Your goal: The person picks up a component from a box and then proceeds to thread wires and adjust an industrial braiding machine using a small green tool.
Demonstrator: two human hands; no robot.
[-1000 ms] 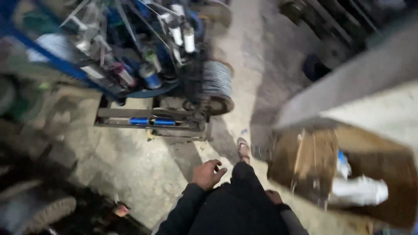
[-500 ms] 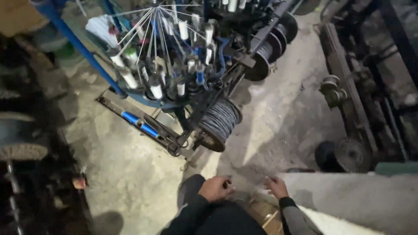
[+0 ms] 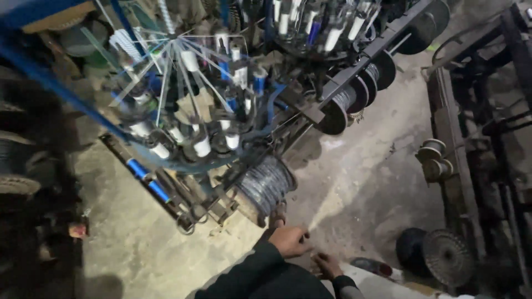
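Wire spool [image 3: 266, 188] looks heavy, stiff, slick; grip by flanges. Left hand [image 3: 289, 241] just below spool, fingers curled, empty. Right hand [image 3: 327, 264] further below spool, fingers' state unclear.

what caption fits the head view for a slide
Left hand and right hand low beside a wound spool under a braiding machine.

Dusty concrete floor [image 3: 366, 166], dark machine frames [image 3: 476, 138], dim light

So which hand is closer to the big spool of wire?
Left. The left hand is just below the spool of wire; the right hand is lower and farther to the side.
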